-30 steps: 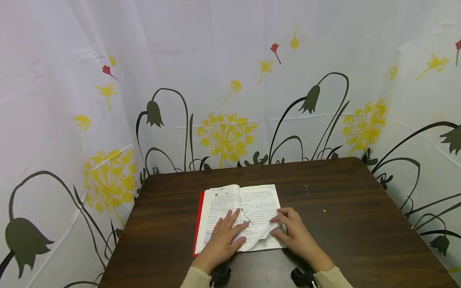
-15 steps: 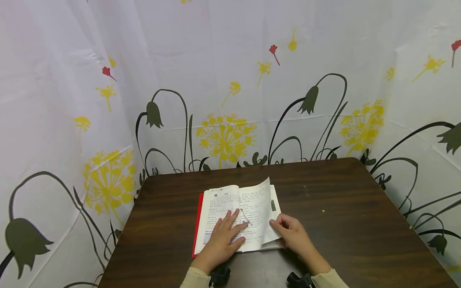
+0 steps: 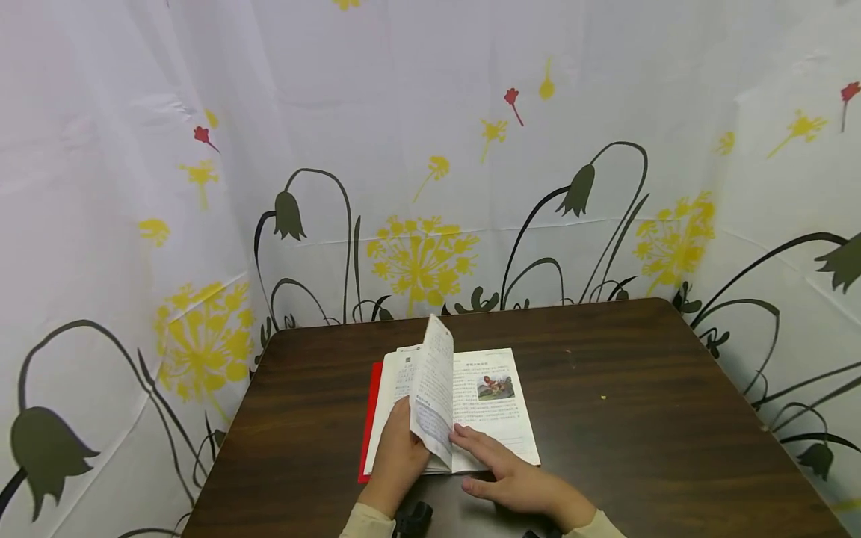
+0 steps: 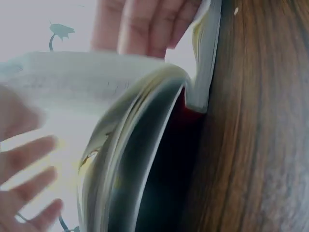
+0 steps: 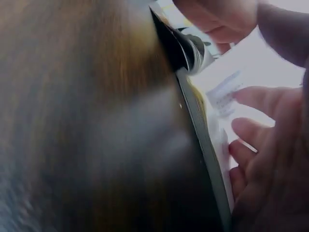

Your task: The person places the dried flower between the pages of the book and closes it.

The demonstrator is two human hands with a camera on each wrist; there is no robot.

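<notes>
An open book [image 3: 494, 441] lies on the table, its red cover [image 3: 372, 407] showing along the left edge. One page [image 3: 433, 385] stands up near the spine, leaning left. My left hand [image 3: 395, 452] is at the left page, partly hidden by that raised page; in the left wrist view its fingers [image 4: 34, 186] are spread and blurred. My right hand [image 3: 514, 478] is low over the right page with extended fingers, the fingertips right at the raised page's lower edge. A small colour picture [image 3: 495, 387] shows on the right page.
The dark wood-grain table [image 3: 646, 418] extends around the book on all sides. Behind it hangs a white curtain [image 3: 430, 97] printed with flowers. A tiny yellow speck [image 3: 603, 397] lies right of the book.
The page under my right hand has swung up and left toward the spine, uncovering the picture. My right hand followed it left and down; my left hand shifted from lying flat to behind the page.
</notes>
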